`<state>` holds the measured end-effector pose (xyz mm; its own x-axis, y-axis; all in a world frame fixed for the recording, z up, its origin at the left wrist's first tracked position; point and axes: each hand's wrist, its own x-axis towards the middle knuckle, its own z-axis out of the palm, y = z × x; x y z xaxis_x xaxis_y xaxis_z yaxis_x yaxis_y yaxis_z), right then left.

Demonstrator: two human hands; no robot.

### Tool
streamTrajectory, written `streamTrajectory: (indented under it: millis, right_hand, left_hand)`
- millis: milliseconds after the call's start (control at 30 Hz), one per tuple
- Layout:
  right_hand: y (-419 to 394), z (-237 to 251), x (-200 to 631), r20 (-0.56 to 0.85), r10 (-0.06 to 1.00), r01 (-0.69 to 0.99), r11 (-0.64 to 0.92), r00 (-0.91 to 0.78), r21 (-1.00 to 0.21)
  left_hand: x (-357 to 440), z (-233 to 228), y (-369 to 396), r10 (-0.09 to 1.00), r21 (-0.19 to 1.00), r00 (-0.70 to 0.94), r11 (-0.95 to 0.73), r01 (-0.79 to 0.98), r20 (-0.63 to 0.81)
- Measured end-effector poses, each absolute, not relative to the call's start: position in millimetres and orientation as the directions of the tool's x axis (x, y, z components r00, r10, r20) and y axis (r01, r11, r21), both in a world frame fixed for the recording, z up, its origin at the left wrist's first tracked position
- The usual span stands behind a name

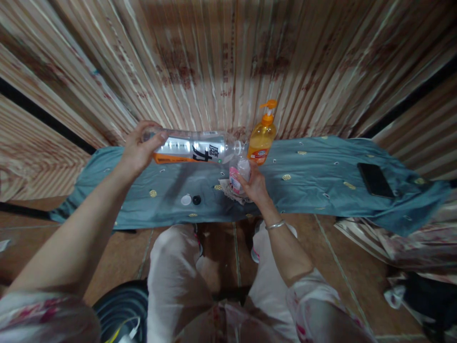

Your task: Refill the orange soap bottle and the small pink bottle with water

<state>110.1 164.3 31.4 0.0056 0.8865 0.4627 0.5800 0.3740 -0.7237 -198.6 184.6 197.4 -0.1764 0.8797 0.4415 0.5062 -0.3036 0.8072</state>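
The left hand (137,147) gripped a large clear bottle (194,147) tipped sideways, its mouth over a small bottle (240,175) clasped upright by the right hand (254,186). Pouring well called for aligned mouths and a slow tilt. Both sat above a blue cloth (314,176) before a striped curtain (228,57), with a soap bottle (262,136) just beyond.

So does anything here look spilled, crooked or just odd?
Nothing looks spilled. The large clear bottle lies sideways in the left hand, mouth at the small bottle held by the right hand. Two loose caps lie on the blue cloth.
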Motion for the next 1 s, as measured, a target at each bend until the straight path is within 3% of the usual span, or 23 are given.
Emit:
streamTrajectory:
  millis: [367,1000]
  right_hand:
    - [162.8,34.1,109.5,0.413,0.910,0.550,0.329,0.032,-0.768]
    - [162.2,34.4,108.6,0.450,0.893,0.564,0.360,0.023,-0.743]
  left_hand:
    - [-200.1,197.6,183.2,0.873,0.784,-0.155,-0.323,0.530,0.463]
    - [-202.9,197.7,183.3,0.879,0.786,-0.132,-0.332,0.522,0.459]
